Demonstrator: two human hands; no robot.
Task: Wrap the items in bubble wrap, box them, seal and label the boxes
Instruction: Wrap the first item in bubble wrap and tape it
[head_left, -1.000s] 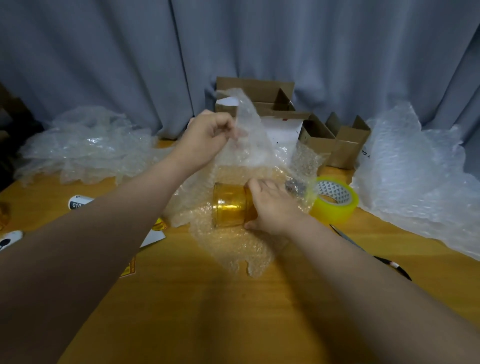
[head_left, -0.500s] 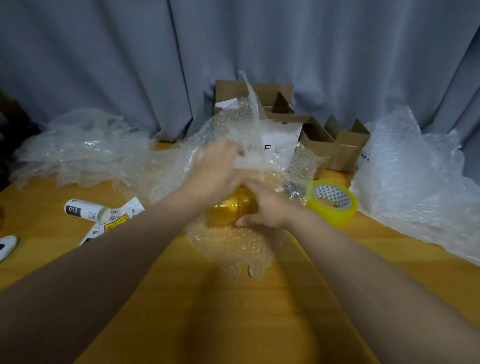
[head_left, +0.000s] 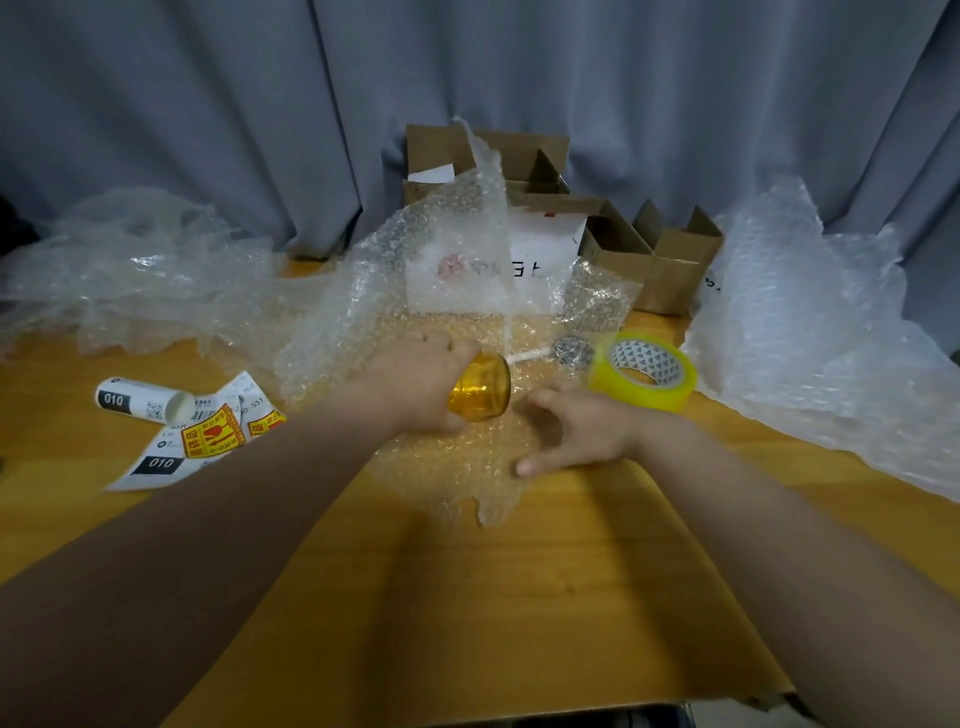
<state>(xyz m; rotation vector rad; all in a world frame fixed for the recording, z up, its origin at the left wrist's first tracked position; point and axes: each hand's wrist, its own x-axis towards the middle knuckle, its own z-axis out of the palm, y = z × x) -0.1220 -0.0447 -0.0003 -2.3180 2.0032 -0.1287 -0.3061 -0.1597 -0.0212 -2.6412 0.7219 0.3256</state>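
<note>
Far left: label roll (head_left: 140, 405) and loose stickers (head_left: 208, 436) sit on the table (head_left: 519, 597), untouched, so labelling is a long way off.

Left hand (head_left: 415, 384): a second ago it was holding the wrap edge up. Now it has dropped that and clamps round one end of the amber jar (head_left: 478, 387). The flap stands free behind, nobody holding it.

The jar lies on its side, tilted, over the middle of the bubble wrap sheet (head_left: 441, 467), other end pointing at the right hand. It is bare, with no wrap over it.

Right hand (head_left: 576, 431): it had the jar and has let go. Fingers are loosely spread, gripping nothing, resting on the sheet just beside the jar.

Read: a hand swap, probably repositioning the jar before the roll. Wrapping isn't really started.

Tape roll (head_left: 644, 371) is just past the right hand, open boxes (head_left: 649, 260) behind it.
</note>
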